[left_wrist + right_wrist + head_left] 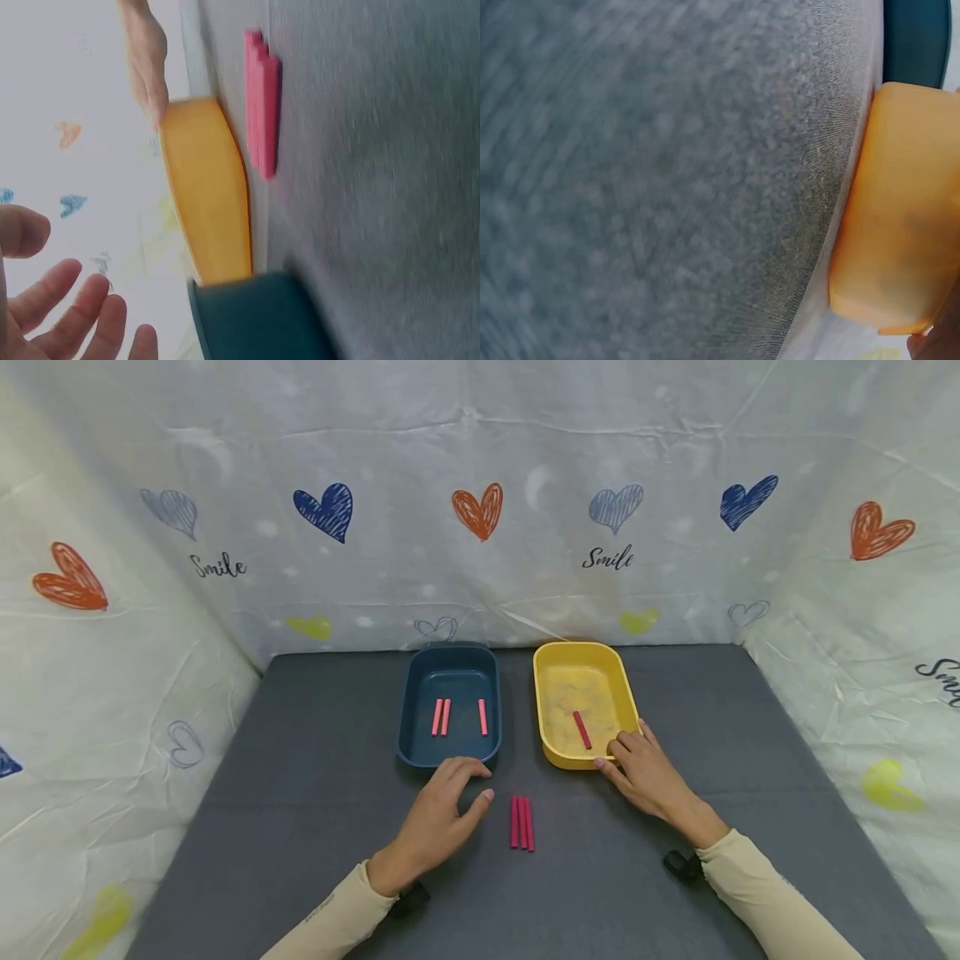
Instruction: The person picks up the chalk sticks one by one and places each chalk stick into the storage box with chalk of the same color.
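My left hand (pixel 437 817) hovers by the near edge of a dark blue tray (pixel 405 714), its fingers loosely bent and holding nothing; in the left wrist view these fingers (pixel 94 307) are spread. Two light pink sticks (pixel 441 717) lie at the left in that tray and a third light pink stick (pixel 482 717) at its right. My right hand (pixel 647 772) holds the near right corner of a yellow tray (pixel 551 681), thumb at the front wall and fingers over the rim. One dark red stick (pixel 582 730) lies inside. Three dark red sticks (pixel 522 823) lie side by side on the table between my hands.
A grey cloth covers the table (pixel 322 793). Behind it and on both sides hangs a white curtain (pixel 420 452) printed with hearts and lettering. Both trays stand near the table's back edge with a narrow gap between them.
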Available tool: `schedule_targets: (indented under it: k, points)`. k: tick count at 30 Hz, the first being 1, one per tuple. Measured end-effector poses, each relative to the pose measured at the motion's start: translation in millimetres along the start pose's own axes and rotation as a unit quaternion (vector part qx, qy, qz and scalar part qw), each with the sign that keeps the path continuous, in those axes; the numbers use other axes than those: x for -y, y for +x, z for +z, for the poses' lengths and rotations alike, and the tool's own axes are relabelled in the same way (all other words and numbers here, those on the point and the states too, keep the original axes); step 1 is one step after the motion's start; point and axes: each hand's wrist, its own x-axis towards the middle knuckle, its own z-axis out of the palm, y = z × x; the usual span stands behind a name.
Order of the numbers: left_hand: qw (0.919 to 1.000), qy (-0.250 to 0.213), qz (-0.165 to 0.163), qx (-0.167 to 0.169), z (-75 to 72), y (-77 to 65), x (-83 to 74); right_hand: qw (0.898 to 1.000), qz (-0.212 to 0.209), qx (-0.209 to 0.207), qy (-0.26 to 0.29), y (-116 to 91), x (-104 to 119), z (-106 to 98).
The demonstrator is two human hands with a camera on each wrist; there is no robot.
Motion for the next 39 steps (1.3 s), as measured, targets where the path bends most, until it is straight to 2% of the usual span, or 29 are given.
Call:
schedule_targets:
  k: [5, 8, 13, 18, 22, 28, 34, 39]
  points:
    - [0.9995, 0.000, -0.015, 0.028, 7.1, -3.0, -8.0, 1.000, 0.005, 0.005, 0.002, -1, -2, 0]
    - [0.9972, -0.010, -0.030, 0.067, 11.3, -3.1, -7.5, 1.000, 0.009, 0.012, 0.000, -2, -3, 1]
    - [0.9859, -0.057, -0.070, 0.141, 18.0, -2.6, -4.0, 1.000, 0.012, 0.014, -0.003, -2, -3, 1]
    - [0.9732, -0.085, -0.114, 0.180, 25.6, -4.1, 0.7, 1.000, 0.003, 0.008, -0.003, -2, -3, 1]
    - [0.9684, -0.094, -0.136, 0.187, 31.4, -6.1, 3.7, 1.000, -0.002, 0.011, -0.008, -1, -4, 0]
    - [0.9681, -0.069, -0.147, 0.191, 36.6, -5.9, 8.7, 1.000, 0.002, 0.024, -0.011, 0, -5, 1]
    - [0.9667, -0.040, -0.137, 0.213, 41.5, -2.2, 12.4, 1.000, -0.005, 0.005, -0.011, 0, -3, 1]
    - [0.9648, -0.015, -0.124, 0.231, 44.6, -0.2, 12.4, 1.000, -0.001, 0.008, -0.010, -1, -3, 0]
